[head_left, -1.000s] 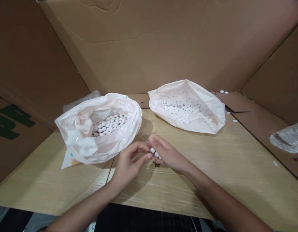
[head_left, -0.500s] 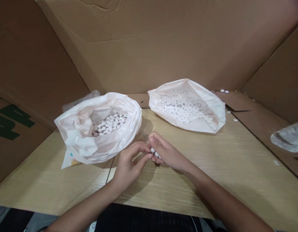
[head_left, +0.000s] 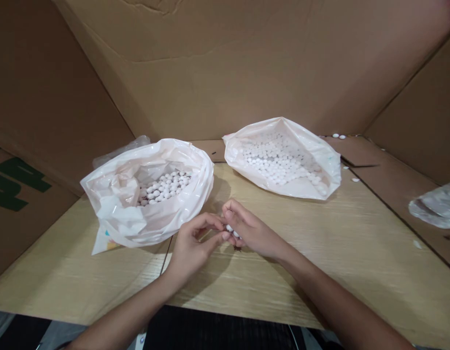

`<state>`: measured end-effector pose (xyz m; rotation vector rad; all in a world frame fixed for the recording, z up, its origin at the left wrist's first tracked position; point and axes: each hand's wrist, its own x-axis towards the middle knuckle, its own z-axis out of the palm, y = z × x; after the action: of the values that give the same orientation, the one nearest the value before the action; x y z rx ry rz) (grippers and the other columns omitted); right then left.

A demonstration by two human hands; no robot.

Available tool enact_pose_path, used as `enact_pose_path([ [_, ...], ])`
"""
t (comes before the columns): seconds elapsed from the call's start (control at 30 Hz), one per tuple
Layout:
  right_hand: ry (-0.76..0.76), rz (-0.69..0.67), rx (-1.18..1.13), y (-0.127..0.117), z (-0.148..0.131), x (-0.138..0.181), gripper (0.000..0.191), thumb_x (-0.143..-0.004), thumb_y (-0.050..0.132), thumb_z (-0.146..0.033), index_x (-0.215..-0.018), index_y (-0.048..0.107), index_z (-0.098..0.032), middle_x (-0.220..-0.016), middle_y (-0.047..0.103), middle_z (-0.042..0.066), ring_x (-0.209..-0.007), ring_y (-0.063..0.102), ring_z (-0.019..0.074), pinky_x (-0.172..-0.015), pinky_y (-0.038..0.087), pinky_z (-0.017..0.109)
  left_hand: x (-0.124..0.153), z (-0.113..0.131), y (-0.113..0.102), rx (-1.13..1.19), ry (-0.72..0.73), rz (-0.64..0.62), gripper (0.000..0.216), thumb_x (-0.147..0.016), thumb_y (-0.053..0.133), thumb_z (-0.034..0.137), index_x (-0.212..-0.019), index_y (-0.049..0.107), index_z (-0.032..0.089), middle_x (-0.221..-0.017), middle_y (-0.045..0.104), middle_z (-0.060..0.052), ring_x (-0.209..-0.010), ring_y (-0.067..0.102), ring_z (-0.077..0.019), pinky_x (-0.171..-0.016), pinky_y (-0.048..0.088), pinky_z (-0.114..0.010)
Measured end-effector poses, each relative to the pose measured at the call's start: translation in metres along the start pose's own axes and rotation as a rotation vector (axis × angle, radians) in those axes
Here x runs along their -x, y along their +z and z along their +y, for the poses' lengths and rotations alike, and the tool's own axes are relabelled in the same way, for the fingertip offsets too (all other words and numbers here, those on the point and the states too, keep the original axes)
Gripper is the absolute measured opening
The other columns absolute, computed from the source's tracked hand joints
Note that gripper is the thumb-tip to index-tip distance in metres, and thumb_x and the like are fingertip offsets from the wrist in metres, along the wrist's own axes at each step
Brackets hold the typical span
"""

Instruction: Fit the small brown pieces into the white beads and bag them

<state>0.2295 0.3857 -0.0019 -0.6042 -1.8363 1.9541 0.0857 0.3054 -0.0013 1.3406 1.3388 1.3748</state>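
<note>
My right hand is curled around several small white balls, with a bit of something dark and stringy showing under it. Touching those balls, the thumb and fingertips of my left hand come together at the right palm; what they pinch, if anything, is hidden. To the left lies an open white plastic bag holding many such balls with dark bits among them. A second white bag, beyond my right hand, has more white balls inside.
Cardboard walls stand at the back and both sides of the wooden table. Two white pieces lie at the back right. A clear plastic bag is at the right edge, with small white scraps nearer the middle.
The fingers of both hands have shifted slightly, and my right thumb is more bent over the balls. Both bags stay where they were.
</note>
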Motion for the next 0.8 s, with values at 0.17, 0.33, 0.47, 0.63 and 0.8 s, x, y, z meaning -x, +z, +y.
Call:
enact_pose_path([
  [0.17,0.003,0.003,-0.010,0.0001,-0.0002,-0.0002,0.045,-0.091,0.037,-0.066,-0.087,0.039,-0.022,-0.062,0.045,-0.004,-0.050,0.041,0.0079,-0.046,0.032,0.019,0.0002,0.0009,0.0009,0.008,0.000,-0.007,0.010,-0.078,0.070,0.017,-0.074,0.061,0.015,-0.087,0.072,-0.007,-0.093,0.068,-0.0215,-0.084,0.051,-0.034],
  [0.33,-0.007,-0.008,0.006,0.0001,-0.0016,0.0008,0.042,-0.093,0.036,-0.063,-0.087,0.038,-0.022,-0.061,0.047,-0.004,-0.051,0.042,0.0080,-0.047,0.032,0.019,0.0007,0.0012,0.0006,-0.004,0.002,-0.004,0.011,-0.078,0.070,0.017,-0.074,0.060,0.015,-0.089,0.071,-0.009,-0.097,0.066,-0.0228,-0.086,0.050,-0.035],
  [0.47,-0.036,-0.019,0.020,-0.0002,-0.0022,0.0021,0.038,-0.095,0.036,-0.059,-0.087,0.038,-0.022,-0.062,0.047,-0.004,-0.053,0.042,0.0081,-0.048,0.033,0.019,0.0008,0.0013,0.0003,-0.006,-0.005,-0.005,0.012,-0.078,0.071,0.017,-0.074,0.059,0.015,-0.087,0.071,-0.008,-0.091,0.066,-0.0213,-0.083,0.050,-0.034],
  [0.63,-0.068,-0.038,0.035,-0.0010,-0.0012,0.0024,0.035,-0.096,0.037,-0.056,-0.088,0.037,-0.022,-0.063,0.047,-0.004,-0.054,0.042,0.0086,-0.050,0.032,0.020,-0.0001,0.0037,0.0018,0.018,-0.014,0.002,0.016,-0.076,0.073,0.017,-0.071,0.058,0.016,-0.079,0.070,-0.005,-0.080,0.066,-0.0181,-0.077,0.051,-0.032],
  [0.8,-0.102,-0.043,0.049,-0.0008,0.0003,0.0023,0.033,-0.096,0.039,-0.054,-0.090,0.037,-0.022,-0.063,0.048,-0.004,-0.055,0.043,0.0091,-0.051,0.034,0.020,-0.0009,0.0045,0.0019,0.055,-0.056,0.010,0.016,-0.076,0.072,0.018,-0.071,0.057,0.016,-0.079,0.069,-0.005,-0.078,0.067,-0.0180,-0.073,0.052,-0.030],
])
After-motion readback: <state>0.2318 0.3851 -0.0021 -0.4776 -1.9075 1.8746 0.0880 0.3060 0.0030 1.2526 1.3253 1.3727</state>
